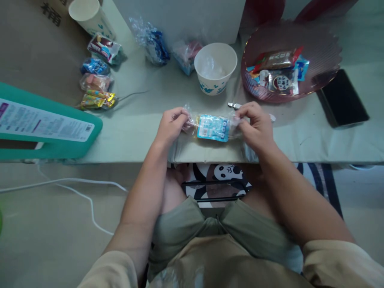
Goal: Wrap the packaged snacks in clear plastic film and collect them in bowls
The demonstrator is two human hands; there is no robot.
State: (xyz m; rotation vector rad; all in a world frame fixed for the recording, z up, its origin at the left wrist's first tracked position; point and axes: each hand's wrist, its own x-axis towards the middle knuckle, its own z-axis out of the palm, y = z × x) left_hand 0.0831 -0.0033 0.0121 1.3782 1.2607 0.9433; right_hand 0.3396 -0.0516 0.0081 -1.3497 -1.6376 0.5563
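Observation:
A small clear snack packet with a blue label (213,127) is held between both hands, just above the near edge of the pale green table (144,128). My left hand (170,127) pinches its left end with closed fingers. My right hand (255,125) pinches its right end. A small metal tool (235,106) lies on the table just behind my right hand, partly hidden by it.
A white paper cup (215,68) holding clear wrappers stands behind the packet. A pink plate (315,44) with snack packets sits back right, a black phone (343,98) beside it. Several snack packets (96,82) lie back left. A teal box (45,128) lies at the left edge.

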